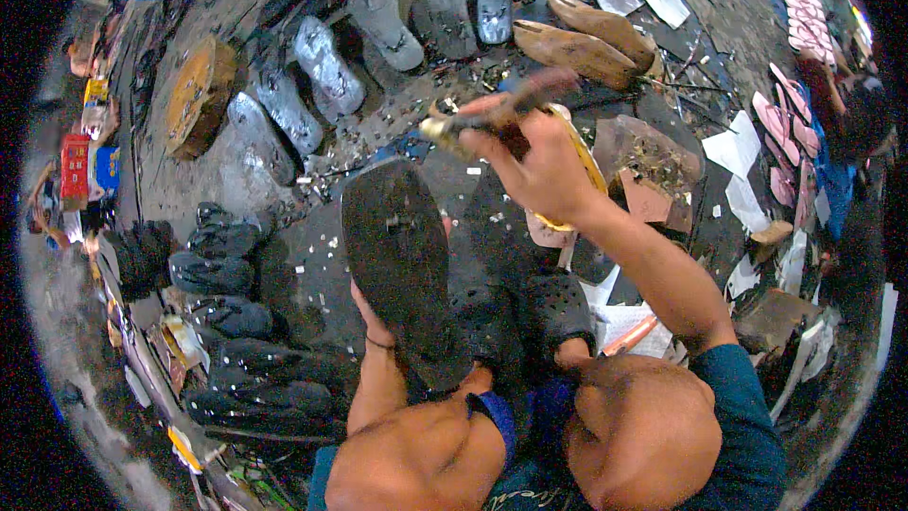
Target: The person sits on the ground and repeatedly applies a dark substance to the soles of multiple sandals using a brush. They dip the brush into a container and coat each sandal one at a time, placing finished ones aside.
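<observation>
From the head view, I take the dark sole (402,265) as my landmark: it stands on its heel end between my knees, underside toward me, its long axis running from my lap up and away toward the littered floor (378,123). My left hand (371,317) is behind its lower left edge, mostly hidden; I see only the wrist with a thin band and the heel of the palm, so I judge the fingers are wrapped round the back to steady it, though I cannot tell how they lie. My right hand (539,170) is raised above and to the right of the sole's toe end, fingers pressed together around the handles of a pair of pincers (482,114), whose reddish handle sticks out up and to the right while the head points left, hanging just above the sole's top edge and not clearly touching it. So the sole's tip lies down and left of my right fingers, and that hand is much the nearer to it. Left of the sole, a row of finished dark sandals (227,274) lies on the floor; beyond its tip are grey soles (326,66) and two wooden lasts (577,47); far to its right, pink cut-outs (785,123).
</observation>
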Demonstrator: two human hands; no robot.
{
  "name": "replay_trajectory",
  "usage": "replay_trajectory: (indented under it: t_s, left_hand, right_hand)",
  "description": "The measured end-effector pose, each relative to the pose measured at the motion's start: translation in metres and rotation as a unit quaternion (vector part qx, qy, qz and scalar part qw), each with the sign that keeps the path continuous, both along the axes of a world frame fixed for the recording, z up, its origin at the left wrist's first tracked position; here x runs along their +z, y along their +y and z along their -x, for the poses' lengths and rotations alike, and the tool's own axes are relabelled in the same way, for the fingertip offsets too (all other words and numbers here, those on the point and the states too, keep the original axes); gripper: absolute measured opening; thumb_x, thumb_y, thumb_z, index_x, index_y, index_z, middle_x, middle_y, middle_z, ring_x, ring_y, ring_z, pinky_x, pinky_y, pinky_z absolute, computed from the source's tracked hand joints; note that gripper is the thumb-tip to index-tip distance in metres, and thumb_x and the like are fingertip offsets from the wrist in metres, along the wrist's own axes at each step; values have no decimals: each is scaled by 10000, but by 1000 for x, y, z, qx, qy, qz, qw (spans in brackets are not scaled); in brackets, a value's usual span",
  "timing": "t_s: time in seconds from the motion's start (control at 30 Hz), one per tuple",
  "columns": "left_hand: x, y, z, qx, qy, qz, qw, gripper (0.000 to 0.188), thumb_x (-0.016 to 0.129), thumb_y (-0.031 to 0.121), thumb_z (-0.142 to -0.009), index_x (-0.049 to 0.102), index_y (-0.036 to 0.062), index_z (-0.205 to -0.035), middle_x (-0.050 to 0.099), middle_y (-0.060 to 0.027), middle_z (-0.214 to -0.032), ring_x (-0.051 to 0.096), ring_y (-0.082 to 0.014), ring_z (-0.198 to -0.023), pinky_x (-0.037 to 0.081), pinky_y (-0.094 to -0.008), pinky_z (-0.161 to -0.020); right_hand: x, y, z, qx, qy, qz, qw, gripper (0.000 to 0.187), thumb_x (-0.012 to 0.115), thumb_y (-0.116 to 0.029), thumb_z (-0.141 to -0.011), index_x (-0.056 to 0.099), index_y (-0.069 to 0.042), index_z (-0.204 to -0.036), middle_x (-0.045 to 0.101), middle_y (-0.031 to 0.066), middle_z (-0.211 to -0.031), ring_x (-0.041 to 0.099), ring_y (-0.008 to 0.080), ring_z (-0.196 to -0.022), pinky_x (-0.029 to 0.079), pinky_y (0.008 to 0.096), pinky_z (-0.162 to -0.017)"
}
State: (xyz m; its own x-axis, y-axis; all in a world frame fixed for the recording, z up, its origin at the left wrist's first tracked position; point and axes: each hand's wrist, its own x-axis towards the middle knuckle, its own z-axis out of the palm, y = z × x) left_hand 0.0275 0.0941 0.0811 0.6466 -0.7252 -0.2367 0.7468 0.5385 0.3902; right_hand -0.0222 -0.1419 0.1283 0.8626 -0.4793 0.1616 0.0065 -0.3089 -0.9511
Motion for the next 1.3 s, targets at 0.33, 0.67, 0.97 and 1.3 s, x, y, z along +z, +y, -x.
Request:
replay_trajectory:
  t_s: [0.33,0.67,0.97,1.3]
  left_hand:
    - [-29,116,29,-3,84,-366,927,581,301,400,-1012,505,13,-1393,578,-166,-1365,589,-316,-1210,477,-426,-1036]
    - [-14,125,71,-95,93,-368,920,458,347,343,-1032,598,34,-1260,693,-103,-1094,673,-248,-949,550,-404,-856]
    - [-20,32,-12,-53,96,-225,968,507,362,425,-999,624,32,-1184,697,-121,-1011,683,-247,-854,570,-378,-755]
    - [-8,32,-24,37,103,-109,988,606,344,550,-1002,522,101,-1368,617,-116,-1270,583,-283,-1166,461,-435,-1042]
  right_hand:
    - [-37,19,59,-20,85,0,996,191,726,-200,-886,710,-55,-1008,737,114,-949,712,289,-863,554,407,-752]
    - [-14,-39,152,4,394,377,838,391,629,-326,-908,600,-128,-1243,673,256,-1010,666,449,-784,532,519,-690]
    - [53,37,67,129,105,-192,967,274,716,-87,-892,649,0,-1143,699,83,-1046,644,153,-972,518,328,-900]
    - [29,77,57,273,-176,100,941,365,693,-18,-765,667,-38,-1129,692,77,-978,661,272,-887,542,378,-710]
